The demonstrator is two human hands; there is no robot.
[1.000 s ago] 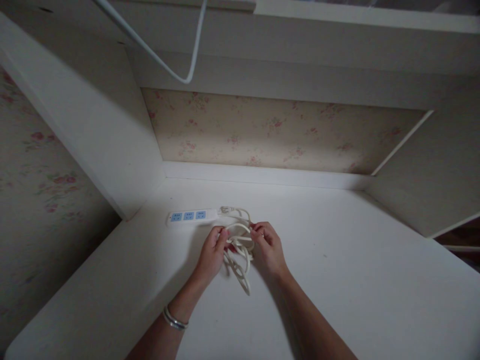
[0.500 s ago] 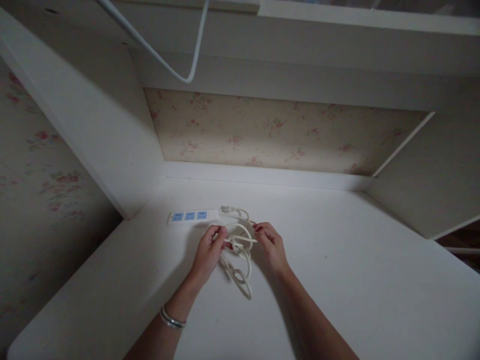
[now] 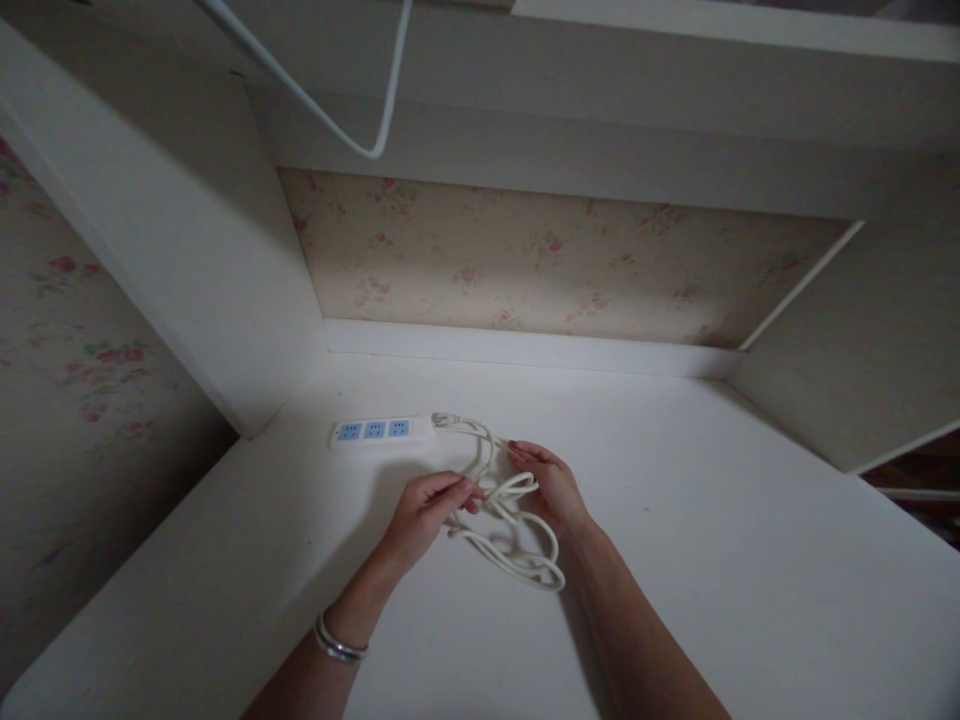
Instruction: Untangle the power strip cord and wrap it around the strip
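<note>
A white power strip [image 3: 382, 430] with blue sockets lies on the white desk [image 3: 712, 560], left of centre. Its cream cord [image 3: 517, 545] runs from the strip's right end into a loose bundle of loops between my hands. My left hand [image 3: 427, 510] pinches the cord at the bundle's left side, fingers closed, a silver bracelet on its wrist. My right hand [image 3: 551, 485] holds the loops from the right, fingers curled around them. The loops spread out low toward me on the desk.
The desk sits in an alcove with a white side panel [image 3: 187, 250] at the left, floral wallpaper [image 3: 540, 260] behind and a shelf overhead. A thin white cable [image 3: 375, 150] hangs from above at the back left. A slanted panel [image 3: 862, 330] closes the right side.
The cord bundle has loosened and spread out to the right and toward me. My hands have moved slightly apart, the right one drawing loops rightward. The power strip has stayed put.
</note>
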